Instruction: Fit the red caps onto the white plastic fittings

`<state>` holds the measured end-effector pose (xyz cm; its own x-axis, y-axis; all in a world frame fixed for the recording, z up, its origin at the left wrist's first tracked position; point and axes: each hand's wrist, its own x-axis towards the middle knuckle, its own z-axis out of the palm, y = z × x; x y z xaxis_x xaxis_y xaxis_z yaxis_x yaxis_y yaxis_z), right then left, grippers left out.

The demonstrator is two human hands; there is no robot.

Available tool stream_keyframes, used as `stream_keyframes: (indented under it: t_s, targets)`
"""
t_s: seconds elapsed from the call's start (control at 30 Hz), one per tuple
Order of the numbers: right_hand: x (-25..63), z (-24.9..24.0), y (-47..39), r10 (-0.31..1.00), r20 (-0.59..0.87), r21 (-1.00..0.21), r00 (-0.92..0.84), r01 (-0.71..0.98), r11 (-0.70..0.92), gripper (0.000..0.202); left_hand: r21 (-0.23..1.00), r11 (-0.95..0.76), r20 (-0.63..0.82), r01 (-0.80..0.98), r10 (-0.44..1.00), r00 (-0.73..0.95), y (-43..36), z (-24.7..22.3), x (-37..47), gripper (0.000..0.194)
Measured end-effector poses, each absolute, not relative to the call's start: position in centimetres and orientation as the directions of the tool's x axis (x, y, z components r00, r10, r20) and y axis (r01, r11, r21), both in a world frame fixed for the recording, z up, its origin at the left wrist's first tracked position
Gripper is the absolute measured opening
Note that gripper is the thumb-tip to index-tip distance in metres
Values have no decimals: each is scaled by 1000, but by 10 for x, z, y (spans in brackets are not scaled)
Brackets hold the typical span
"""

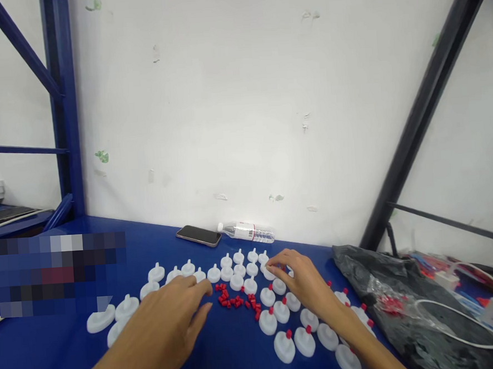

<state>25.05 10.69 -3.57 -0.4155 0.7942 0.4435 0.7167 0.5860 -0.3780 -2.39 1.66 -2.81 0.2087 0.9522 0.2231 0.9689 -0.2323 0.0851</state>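
Observation:
White round plastic pieces with short spouts stand in groups on the blue table point(223, 342). Those at the left, such as one piece point(126, 307), have bare spouts; several at the right, like another piece point(285, 347), carry red caps. Loose red caps point(236, 302) lie in the middle. Above the left group hovers my left hand point(181, 314), thumb and fingers apart, nothing visible between them. My right hand point(296, 273) is over the right group, its thumb and index finger closed at a white piece's spout; whatever is between the fingertips is too small to make out.
A phone point(198, 236) and a clear plastic bottle point(249, 231) lie by the wall. At the right are a black plastic bag point(405, 319), a clear bag with red caps point(391, 305) and white cables. Blue metal posts rise at the left, and a dark post leans at the right.

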Motion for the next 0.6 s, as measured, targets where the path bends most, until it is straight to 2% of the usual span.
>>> stream_keyframes:
  t_s: [0.3, 0.6]
  targets:
    - [253, -41, 110, 797, 394, -354, -457, 725, 591, 22, 32, -301, 191, 953, 938, 290, 21, -63, 10, 48]
    - [251, -32, 100, 769, 441, -329, -463, 713, 619, 25, 36, -366, 290, 930, 894, 341, 37, -72, 5, 37]
